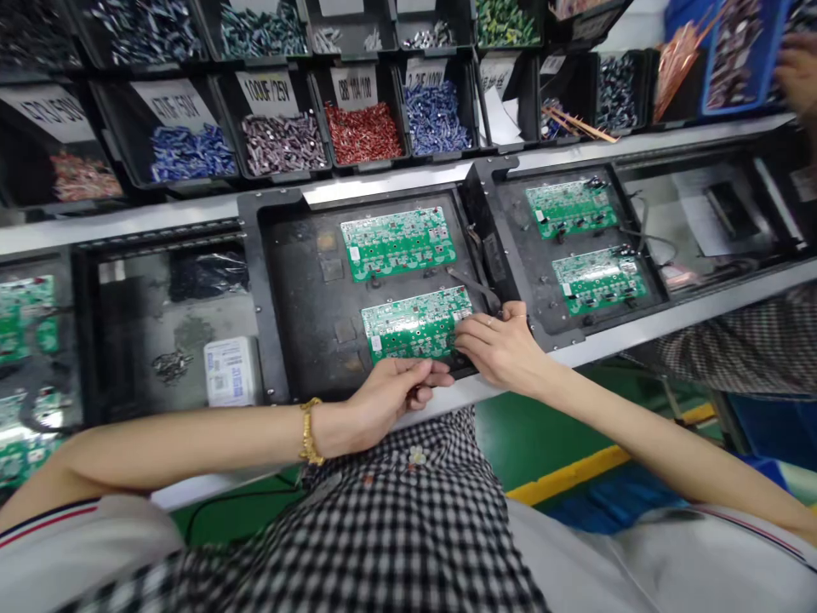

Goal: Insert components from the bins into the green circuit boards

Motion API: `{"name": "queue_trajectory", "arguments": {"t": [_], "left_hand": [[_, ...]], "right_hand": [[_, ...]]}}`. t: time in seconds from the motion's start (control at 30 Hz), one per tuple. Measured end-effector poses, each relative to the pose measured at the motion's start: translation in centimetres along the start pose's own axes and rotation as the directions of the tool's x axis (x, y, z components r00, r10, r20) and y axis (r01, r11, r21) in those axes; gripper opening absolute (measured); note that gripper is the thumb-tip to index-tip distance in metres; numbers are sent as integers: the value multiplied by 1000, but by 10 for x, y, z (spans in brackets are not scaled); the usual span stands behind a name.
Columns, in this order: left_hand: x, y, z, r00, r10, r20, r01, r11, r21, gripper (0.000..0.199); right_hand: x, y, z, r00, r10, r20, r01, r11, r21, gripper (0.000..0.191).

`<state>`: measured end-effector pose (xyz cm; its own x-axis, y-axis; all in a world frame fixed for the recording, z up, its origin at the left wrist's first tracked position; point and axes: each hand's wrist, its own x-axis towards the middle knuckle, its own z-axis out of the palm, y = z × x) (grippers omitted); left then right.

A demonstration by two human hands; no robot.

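A black tray [299, 340] in front of me carries two green circuit boards, an upper circuit board [399, 243] and a lower circuit board [408, 328]. My right hand [504, 345] bends over the right end of the lower board, fingertips together at its surface. Whatever those fingers pinch is hidden beneath them. Close by, my left hand [389, 396] rests at the tray's front edge, palm partly up, with thumb and fingers curled together. Anything between them is too small to make out. A dark strap [476, 285] lies near the right side of the tray.
Labelled bins of parts line the back, including red components [363, 132] and blue components [437, 115]. To the right, another black tray holds a circuit board [600, 281]. A white box [231, 372] stands left. Another person's hand [797, 72] shows far right.
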<state>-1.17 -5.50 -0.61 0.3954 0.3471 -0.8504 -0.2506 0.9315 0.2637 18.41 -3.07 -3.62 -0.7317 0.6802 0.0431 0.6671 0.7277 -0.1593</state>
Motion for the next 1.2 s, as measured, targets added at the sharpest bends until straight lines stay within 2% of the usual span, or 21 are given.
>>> {"name": "queue_trajectory", "arguments": {"t": [0.13, 0.37, 0.47, 0.57, 0.63, 0.7, 0.83, 0.93, 1.03, 1.2], "left_hand": [[-1, 2, 2, 1000, -13, -26, 14, 999, 32, 17], [-8, -1, 5, 998, -10, -59, 11, 1000, 18, 14], [-9, -4, 3, 997, 6, -74, -6, 1000, -3, 13], [-7, -6, 4, 996, 37, -78, -41, 998, -56, 18], [-6, -6, 5, 996, 69, -53, -74, 992, -107, 21], [-5, -5, 5, 995, 98, -25, -100, 985, -144, 21], [-10, -3, 1, 995, 92, -30, -96, 984, -152, 24], [-18, -1, -3, 997, 65, -33, -69, 990, -121, 22], [-22, 3, -7, 992, 120, -31, -122, 989, -80, 19], [-14, 20, -17, 972, 235, -21, -236, 972, -7, 15]], "right_hand": [[-2, -3, 2, 998, 37, -58, -37, 999, 3, 19], [-7, -1, 9, 991, 118, -61, -107, 980, 166, 17], [-7, -4, 3, 966, 243, -84, -224, 956, 188, 16], [0, -15, -13, 931, 359, -71, -307, 872, 382, 15], [7, -25, -23, 945, 325, -42, -258, 818, 514, 12], [13, -33, -29, 961, 274, -50, -202, 808, 554, 8], [19, -34, -23, 969, 232, -82, -172, 878, 447, 9], [19, -27, -9, 990, 137, -26, -120, 934, 337, 17], [20, -24, 2, 997, 79, 24, -83, 957, 277, 22], [23, -27, 7, 998, 56, 13, -58, 978, 202, 21]]}}
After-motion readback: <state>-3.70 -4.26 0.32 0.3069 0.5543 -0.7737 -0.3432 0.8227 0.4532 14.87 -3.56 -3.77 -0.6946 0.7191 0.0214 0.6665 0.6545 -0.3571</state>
